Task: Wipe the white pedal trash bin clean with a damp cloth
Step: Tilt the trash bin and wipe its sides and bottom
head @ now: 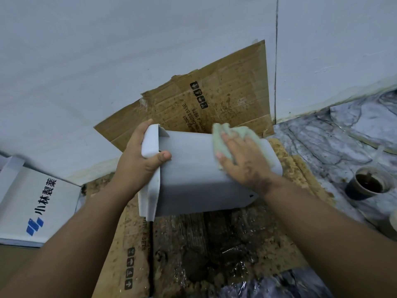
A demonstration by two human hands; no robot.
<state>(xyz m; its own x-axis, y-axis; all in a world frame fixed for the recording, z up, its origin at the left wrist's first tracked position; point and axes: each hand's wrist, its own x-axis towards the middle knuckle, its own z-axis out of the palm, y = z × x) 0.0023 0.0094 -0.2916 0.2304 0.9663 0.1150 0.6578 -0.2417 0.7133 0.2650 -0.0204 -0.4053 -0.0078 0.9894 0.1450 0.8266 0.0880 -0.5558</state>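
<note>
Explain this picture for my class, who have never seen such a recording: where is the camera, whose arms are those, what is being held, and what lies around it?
There is no machine here. The single picture comes from a camera worn on a person's head, looking down at their own hands. The left hand grips the lid end of a white pedal trash bin, which is tipped on its side. The right hand presses a pale green cloth flat against the bin's body. Below lies stained cardboard, part on the floor, part leaning against the wall. A white box with blue print sits to the left; a cup of dark liquid stands to the right.
</note>
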